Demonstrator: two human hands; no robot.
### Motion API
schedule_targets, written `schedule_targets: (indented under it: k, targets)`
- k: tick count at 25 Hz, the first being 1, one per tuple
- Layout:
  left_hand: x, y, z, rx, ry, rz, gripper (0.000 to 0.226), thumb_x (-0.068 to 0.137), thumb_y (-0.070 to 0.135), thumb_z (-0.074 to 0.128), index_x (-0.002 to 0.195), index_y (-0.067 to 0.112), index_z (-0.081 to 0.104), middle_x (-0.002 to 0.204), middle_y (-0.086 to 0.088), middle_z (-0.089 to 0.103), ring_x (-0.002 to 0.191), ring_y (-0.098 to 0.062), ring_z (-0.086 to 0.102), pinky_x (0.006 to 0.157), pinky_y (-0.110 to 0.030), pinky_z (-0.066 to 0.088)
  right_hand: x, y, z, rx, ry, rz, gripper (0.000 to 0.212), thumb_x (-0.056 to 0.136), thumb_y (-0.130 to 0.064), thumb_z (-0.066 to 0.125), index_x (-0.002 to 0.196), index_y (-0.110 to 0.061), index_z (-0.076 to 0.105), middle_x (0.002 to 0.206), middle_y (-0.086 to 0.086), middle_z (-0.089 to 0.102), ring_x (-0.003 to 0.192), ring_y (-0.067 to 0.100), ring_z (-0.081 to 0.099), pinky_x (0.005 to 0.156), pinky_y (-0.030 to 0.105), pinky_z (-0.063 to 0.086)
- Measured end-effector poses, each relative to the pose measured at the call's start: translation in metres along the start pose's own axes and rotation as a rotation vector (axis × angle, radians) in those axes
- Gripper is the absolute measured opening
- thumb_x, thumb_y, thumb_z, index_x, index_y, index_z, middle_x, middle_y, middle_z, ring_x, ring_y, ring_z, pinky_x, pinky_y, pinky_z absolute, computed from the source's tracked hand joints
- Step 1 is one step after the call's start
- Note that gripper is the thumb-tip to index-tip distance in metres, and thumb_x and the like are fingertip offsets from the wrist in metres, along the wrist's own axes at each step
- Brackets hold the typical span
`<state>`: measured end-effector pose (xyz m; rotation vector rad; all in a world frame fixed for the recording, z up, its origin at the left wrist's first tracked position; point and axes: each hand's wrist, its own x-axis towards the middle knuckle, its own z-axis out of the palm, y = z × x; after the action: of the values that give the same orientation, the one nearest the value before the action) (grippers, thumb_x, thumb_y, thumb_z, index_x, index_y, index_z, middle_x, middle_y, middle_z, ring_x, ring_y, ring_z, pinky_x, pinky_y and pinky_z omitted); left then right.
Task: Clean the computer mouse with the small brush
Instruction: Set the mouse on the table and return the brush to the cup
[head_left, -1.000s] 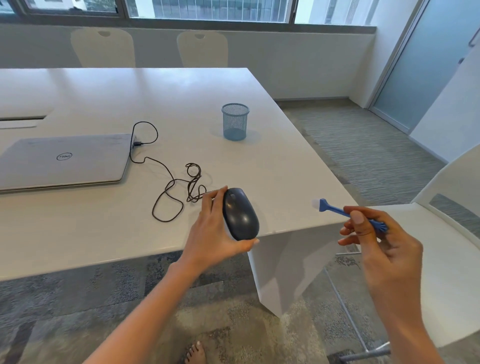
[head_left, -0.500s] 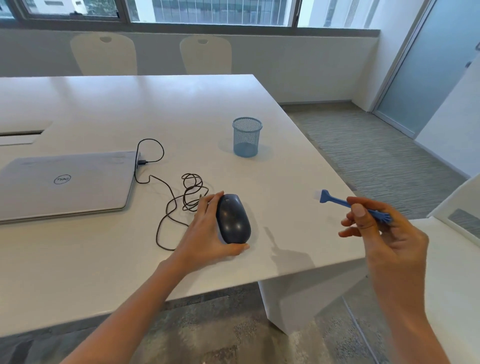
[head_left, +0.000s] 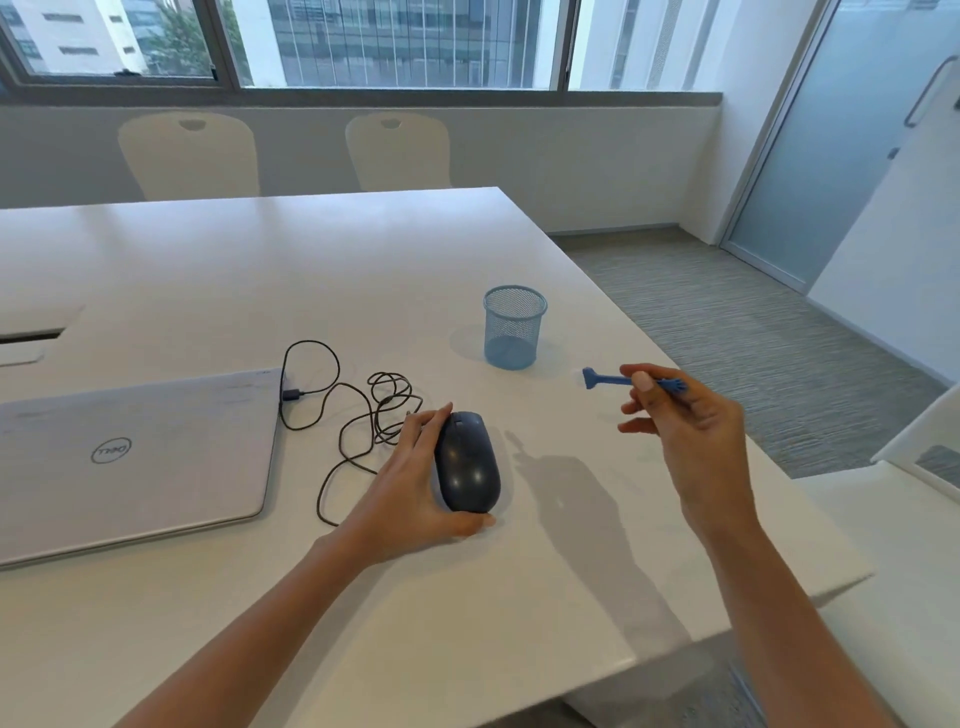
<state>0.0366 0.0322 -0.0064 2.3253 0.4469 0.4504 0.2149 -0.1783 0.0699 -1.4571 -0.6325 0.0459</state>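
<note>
A dark, glossy computer mouse (head_left: 467, 462) with a smooth oval shell is seen lying flat on the white counter (head_left: 234, 270), near its front edge. It is gripped by the left hand (head_left: 405, 504): the fingers are laid close together along the mouse's left flank, and the thumb is curled round its rounded rear end. A thin black cable (head_left: 337, 384) is strewn in loose loops and one tangled coil on the counter just beyond and to the left of the mouse, and its plug is set into the side of a closed laptop (head_left: 130, 457), a flat silver-grey slab with rounded corners and a round logo on its matte lid.

The small brush (head_left: 605, 380) is held in the air by the right hand (head_left: 696, 436), to the right of the mouse and apart from it. Its slim blue plastic handle is pinched between the thumb and the curled fingers. A flat T-shaped head with a pale tuft of bristles is pointed to the left, and a splayed blue end juts out behind the knuckles.

A light-blue wire-mesh cup (head_left: 514, 327), cylindrical and slightly tapered, is stood upright on the counter beyond both hands. The counter's surface is smooth and faintly shiny, and the shadows of the arms are cast on it. Two cream moulded chair backs (head_left: 189, 156) with oval cut-outs are lined up behind it, and ribbed grey carpet (head_left: 753, 338) is laid to the right.
</note>
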Motion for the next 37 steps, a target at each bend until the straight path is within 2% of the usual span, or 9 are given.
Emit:
schedule_targets:
  k: [4,8,11,13,15,18,22,29,37]
  targets:
    - [0.013,-0.008,-0.010,0.019,-0.015,0.007,0.132,0.050,0.074,0.082,0.155,0.031,0.015,0.142,0.027,0.021,0.128,0.023,0.022,0.100,-0.005,0.024,0.041,0.011,0.024,-0.056,0.007,-0.007,0.012,0.094,-0.021,0.065,0.098,-0.023,0.076,0.101,0.004,0.075,0.072,0.009,0.067,0.064,0.028,0.060]
    - [0.018,-0.007,-0.012,0.009,0.007,-0.018,0.134,0.049,0.074,0.082,0.156,0.029,0.015,0.142,0.024,0.021,0.125,0.026,0.019,0.096,0.008,0.014,0.097,0.019,0.051,-0.136,0.039,-0.066,0.009,0.092,-0.016,0.067,0.097,-0.019,0.075,0.083,0.000,0.073,0.065,0.006,0.068,0.062,0.026,0.061]
    - [0.019,-0.005,-0.007,-0.006,0.035,-0.035,0.134,0.049,0.074,0.083,0.156,0.030,0.015,0.141,0.026,0.020,0.122,0.022,0.024,0.096,0.008,0.013,0.142,0.028,0.076,-0.220,0.088,-0.099,0.006,0.088,-0.015,0.070,0.093,-0.014,0.073,0.077,0.010,0.073,0.056,0.008,0.068,0.059,0.028,0.060]
    - [0.019,-0.003,-0.002,-0.012,0.045,-0.037,0.133,0.051,0.071,0.084,0.156,0.029,0.015,0.137,0.030,0.018,0.123,0.015,0.026,0.098,0.006,0.016,0.167,0.036,0.092,-0.309,0.071,-0.101,0.012,0.087,-0.015,0.072,0.094,-0.006,0.072,0.081,0.016,0.074,0.063,0.021,0.071,0.068,0.037,0.062]
    - [0.017,0.001,0.001,-0.016,0.057,-0.051,0.132,0.052,0.069,0.085,0.156,0.029,0.015,0.136,0.031,0.017,0.123,0.010,0.027,0.103,-0.004,0.024,0.183,0.046,0.103,-0.437,0.039,-0.105,0.019,0.085,-0.017,0.074,0.097,-0.003,0.071,0.087,0.018,0.076,0.076,0.031,0.073,0.078,0.035,0.057]
    - [0.016,0.005,0.005,-0.001,0.071,-0.072,0.132,0.051,0.068,0.086,0.155,0.028,0.015,0.138,0.027,0.018,0.124,0.006,0.029,0.103,-0.013,0.029,0.195,0.060,0.116,-0.595,-0.060,-0.082,0.022,0.083,-0.022,0.075,0.097,-0.006,0.071,0.091,0.015,0.077,0.087,0.032,0.071,0.074,0.028,0.045]
    - [0.015,0.010,0.009,0.003,0.072,-0.093,0.132,0.052,0.064,0.089,0.156,0.024,0.017,0.140,0.021,0.022,0.123,0.004,0.032,0.103,-0.014,0.032,0.201,0.069,0.122,-0.698,-0.178,-0.017,0.027,0.082,-0.025,0.077,0.103,-0.010,0.070,0.096,0.014,0.077,0.096,0.031,0.069,0.076,0.029,0.044]
    - [0.014,0.010,0.013,0.001,0.068,-0.117,0.133,0.052,0.064,0.088,0.157,0.021,0.019,0.141,0.023,0.022,0.124,0.009,0.031,0.095,0.005,0.021,0.203,0.072,0.121,-0.737,-0.215,-0.046,0.035,0.083,-0.026,0.077,0.112,-0.010,0.068,0.100,0.013,0.076,0.098,0.031,0.069,0.083,0.034,0.049]
    - [0.015,0.012,0.013,-0.033,0.093,-0.112,0.131,0.053,0.061,0.090,0.155,0.022,0.019,0.140,0.026,0.022,0.124,0.026,0.022,0.095,0.007,0.018,0.186,0.055,0.107,-0.585,-0.052,-0.175,0.024,0.086,-0.020,0.074,0.106,-0.007,0.071,0.101,0.010,0.074,0.087,0.027,0.068,0.086,0.038,0.053]
